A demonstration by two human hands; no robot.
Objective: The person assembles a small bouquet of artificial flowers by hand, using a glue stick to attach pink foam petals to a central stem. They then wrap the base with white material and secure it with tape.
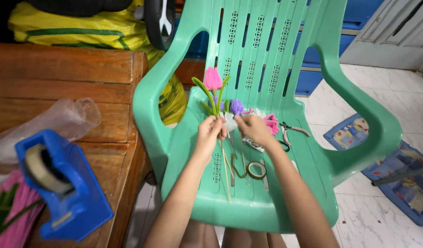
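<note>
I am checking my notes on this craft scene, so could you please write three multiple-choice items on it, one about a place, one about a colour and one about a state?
1. Where does the roll of tape lie?
A. on the green chair's seat
B. on the wooden table
C. on the floor

2. What colour is the flower head on the stem that the left hand holds up?
A. yellow
B. pink
C. white

3. How is the stem held?
A. lying flat
B. hanging head down
C. upright, head on top

Answers: 1 A, the roll rests on the seat below the right hand. 2 B, the head is plainly pink. 3 C, the flower stands above the fingers.
</note>
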